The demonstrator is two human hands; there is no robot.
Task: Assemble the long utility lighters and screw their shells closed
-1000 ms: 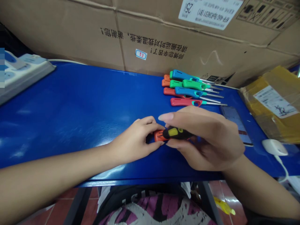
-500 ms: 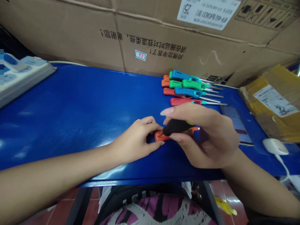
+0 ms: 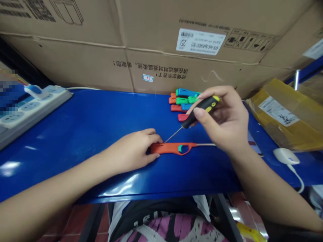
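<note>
An orange long-nosed gas lighter [image 3: 170, 148] lies flat on the blue table, its metal tube pointing right. My left hand [image 3: 138, 148] grips its handle end between thumb and fingers. In my right hand [image 3: 224, 117] is a black and yellow screwdriver [image 3: 202, 111], closed in the fingers and tilted. Its thin shaft slants down and left, the tip close to the upper edge of the lighter by my left fingers; whether it touches cannot be made out. My right hand partly hides the far end of the lighter's tube.
Behind my right hand, several coloured lighters [image 3: 178, 108] are piled against a big cardboard box [image 3: 151, 43]. A white power strip [image 3: 30, 111] stands at the left. To the right are a taped yellow-brown parcel [image 3: 297, 117], a partly hidden phone [image 3: 254, 144] and a white corded device [image 3: 286, 156].
My right hand has lifted the screwdriver up and away from the lighter's handle, exposing its shaft. The lighter and my left hand appear slightly further left as the view shifted.
</note>
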